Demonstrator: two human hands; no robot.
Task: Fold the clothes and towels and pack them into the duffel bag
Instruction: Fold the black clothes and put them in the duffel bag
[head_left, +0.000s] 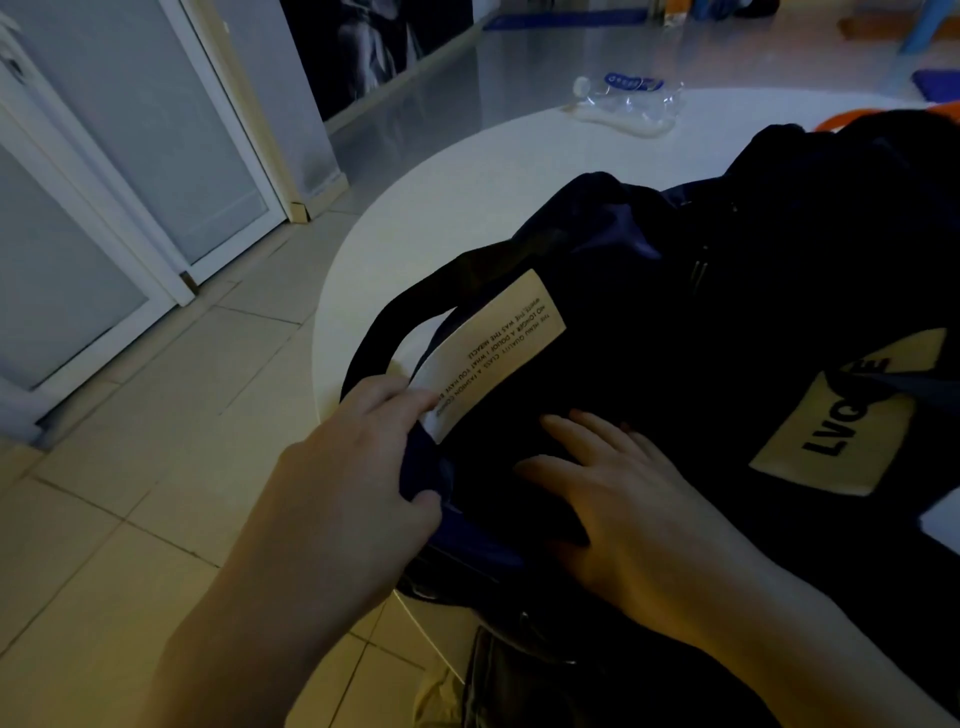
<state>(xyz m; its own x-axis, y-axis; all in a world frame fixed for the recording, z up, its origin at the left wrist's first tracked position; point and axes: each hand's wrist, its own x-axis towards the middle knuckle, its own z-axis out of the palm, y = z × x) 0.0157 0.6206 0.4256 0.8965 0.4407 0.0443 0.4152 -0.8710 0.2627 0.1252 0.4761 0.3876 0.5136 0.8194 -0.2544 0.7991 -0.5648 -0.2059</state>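
Left hand (358, 467) grips the near edge of the dark duffel bag (701, 332) by its cream label (493, 353); right hand (623, 499) lies flat on the bag, fingers spread. The bag sits on the round white table (441, 208), a crushed plastic bottle (628, 98) beyond it.

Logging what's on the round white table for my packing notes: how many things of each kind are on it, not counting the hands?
Duffel bag, dark: 1
Clear plastic bottle, lying on its side: 1
Orange item, only an edge showing behind the bag: 1
Total: 3
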